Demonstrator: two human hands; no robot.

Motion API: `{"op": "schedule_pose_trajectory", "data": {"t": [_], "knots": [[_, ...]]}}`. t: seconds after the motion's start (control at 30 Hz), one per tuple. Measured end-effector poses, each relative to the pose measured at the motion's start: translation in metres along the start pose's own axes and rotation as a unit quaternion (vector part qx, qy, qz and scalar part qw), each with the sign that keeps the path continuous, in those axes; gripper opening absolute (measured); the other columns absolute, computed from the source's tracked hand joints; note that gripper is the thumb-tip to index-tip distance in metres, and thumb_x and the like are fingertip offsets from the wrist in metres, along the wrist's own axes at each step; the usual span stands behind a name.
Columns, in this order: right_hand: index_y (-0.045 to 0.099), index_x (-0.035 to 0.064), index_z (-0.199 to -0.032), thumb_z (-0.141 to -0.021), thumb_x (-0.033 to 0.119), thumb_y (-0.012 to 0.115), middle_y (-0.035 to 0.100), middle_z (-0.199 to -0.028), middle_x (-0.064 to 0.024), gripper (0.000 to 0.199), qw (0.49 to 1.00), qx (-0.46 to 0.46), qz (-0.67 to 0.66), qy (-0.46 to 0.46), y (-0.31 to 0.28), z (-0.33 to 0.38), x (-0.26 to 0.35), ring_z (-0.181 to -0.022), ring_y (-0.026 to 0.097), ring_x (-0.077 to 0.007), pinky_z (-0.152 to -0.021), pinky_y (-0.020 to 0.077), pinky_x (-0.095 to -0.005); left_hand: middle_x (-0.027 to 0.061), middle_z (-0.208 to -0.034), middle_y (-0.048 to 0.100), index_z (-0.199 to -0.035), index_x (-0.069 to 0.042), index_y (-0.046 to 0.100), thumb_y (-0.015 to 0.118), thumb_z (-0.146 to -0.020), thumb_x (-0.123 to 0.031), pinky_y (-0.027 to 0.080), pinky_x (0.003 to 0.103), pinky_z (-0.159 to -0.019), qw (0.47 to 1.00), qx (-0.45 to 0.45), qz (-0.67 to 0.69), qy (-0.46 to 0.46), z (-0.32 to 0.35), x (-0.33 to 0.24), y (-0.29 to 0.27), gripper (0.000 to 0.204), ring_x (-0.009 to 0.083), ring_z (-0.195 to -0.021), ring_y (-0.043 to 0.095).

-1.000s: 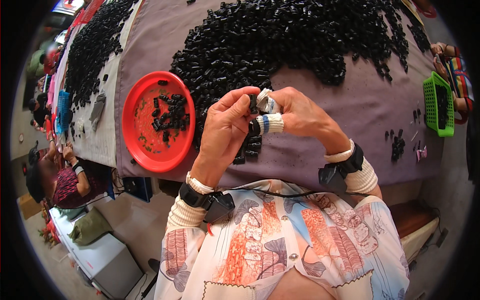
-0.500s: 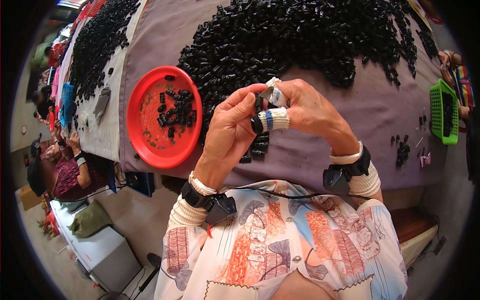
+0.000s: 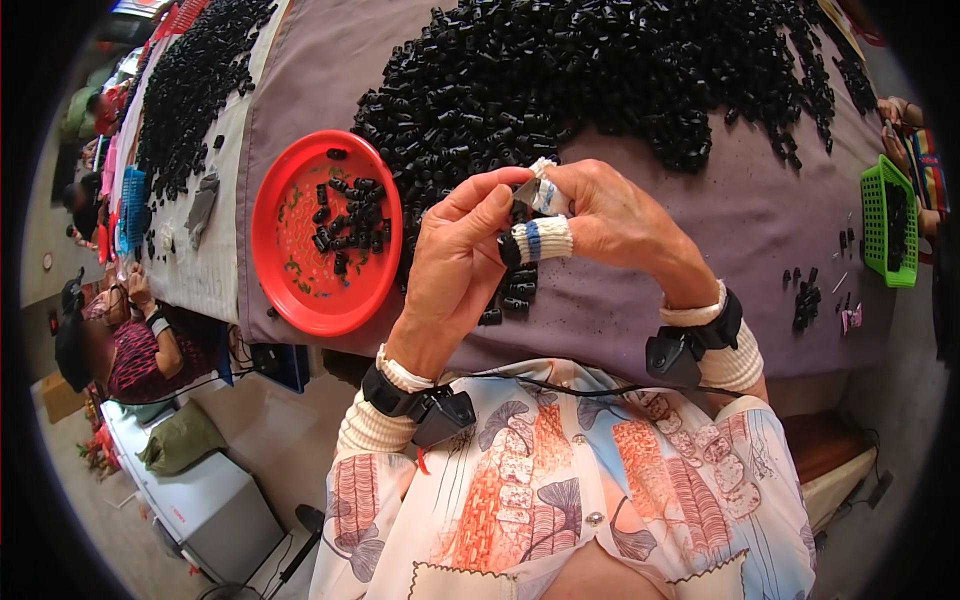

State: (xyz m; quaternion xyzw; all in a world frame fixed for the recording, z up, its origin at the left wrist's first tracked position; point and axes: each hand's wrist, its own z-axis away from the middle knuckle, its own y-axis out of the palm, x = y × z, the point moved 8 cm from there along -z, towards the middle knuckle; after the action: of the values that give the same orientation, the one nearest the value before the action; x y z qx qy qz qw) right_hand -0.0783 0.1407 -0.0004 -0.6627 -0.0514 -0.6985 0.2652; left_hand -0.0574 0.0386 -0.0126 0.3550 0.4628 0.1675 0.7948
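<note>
Above the desk's (image 3: 640, 290) near edge, both hands are staying raised together, now a little closer to the black pile (image 3: 600, 80). The left hand (image 3: 455, 265) and the right hand (image 3: 610, 215), its fingertips taped, are pinching a small black piece (image 3: 509, 250) between them, so the fitting is seemingly continuing beside the red plate (image 3: 290, 290).

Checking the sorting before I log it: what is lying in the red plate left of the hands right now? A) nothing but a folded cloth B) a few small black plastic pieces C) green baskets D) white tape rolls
B: the red plate holds a small scatter of black plastic pieces, the same kind as the big pile on the table beyond the left hand and right hand.
</note>
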Motion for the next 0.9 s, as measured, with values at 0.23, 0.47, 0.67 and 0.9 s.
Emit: {"op": "schedule_pose_trajectory", "data": {"t": [0.23, 0.47, 0.67, 0.9], "knots": [[0.045, -0.0003, -0.058, -0.063, 0.041, 0.072, 0.041, -0.050, -0.0056, 0.049, 1.000, 0.010, -0.001, 0.001, 0.0018, 0.0032, -0.0027, -0.048, 0.040, -0.0148, -0.044, 0.0329, -0.0326, 0.0088, -0.099, 0.060, -0.107, 0.003, 0.057, 0.052, -0.089, -0.010, 0.049, 0.027, -0.079, 1.000, 0.010, -0.014, 0.005, 0.0008, 0.0007, -0.0006, 0.022, 0.0133, -0.088, 0.058], [0.043, 0.0016, -0.057, -0.062, 0.034, 0.074, 0.041, -0.051, -0.0021, 0.045, 0.999, 0.012, -0.045, 0.014, 0.0028, 0.0027, -0.0058, -0.050, 0.040, -0.0119, -0.045, 0.0322, -0.0311, 0.0087, -0.098, 0.061, -0.106, 0.003, 0.057, 0.053, -0.089, -0.010, 0.049, 0.027, -0.079, 1.000, 0.004, -0.015, 0.003, -0.0004, 0.0013, 0.0008, 0.022, 0.0135, -0.087, 0.058], [0.043, 0.0008, -0.058, -0.064, 0.036, 0.073, 0.041, -0.051, -0.0048, 0.047, 1.000, 0.019, -0.002, 0.005, 0.0030, 0.0041, -0.0064, -0.049, 0.039, -0.0132, -0.045, 0.0320, -0.0316, 0.0083, -0.097, 0.061, -0.105, 0.003, 0.057, 0.053, -0.088, -0.010, 0.048, 0.027, -0.078, 1.000, -0.003, -0.020, -0.004, -0.0004, 0.0043, -0.0002, 0.022, 0.0132, -0.087, 0.058], [0.045, -0.0002, -0.058, -0.064, 0.037, 0.072, 0.038, -0.050, -0.0040, 0.047, 1.000, 0.019, -0.014, 0.005, 0.0037, 0.0064, -0.0070, -0.049, 0.038, -0.0138, -0.045, 0.0311, -0.0320, 0.0085, -0.097, 0.061, -0.104, 0.003, 0.058, 0.053, -0.088, -0.010, 0.048, 0.026, -0.078, 0.999, -0.008, -0.031, -0.001, 0.0014, 0.0048, -0.0014, 0.021, 0.0132, -0.086, 0.058]]}}
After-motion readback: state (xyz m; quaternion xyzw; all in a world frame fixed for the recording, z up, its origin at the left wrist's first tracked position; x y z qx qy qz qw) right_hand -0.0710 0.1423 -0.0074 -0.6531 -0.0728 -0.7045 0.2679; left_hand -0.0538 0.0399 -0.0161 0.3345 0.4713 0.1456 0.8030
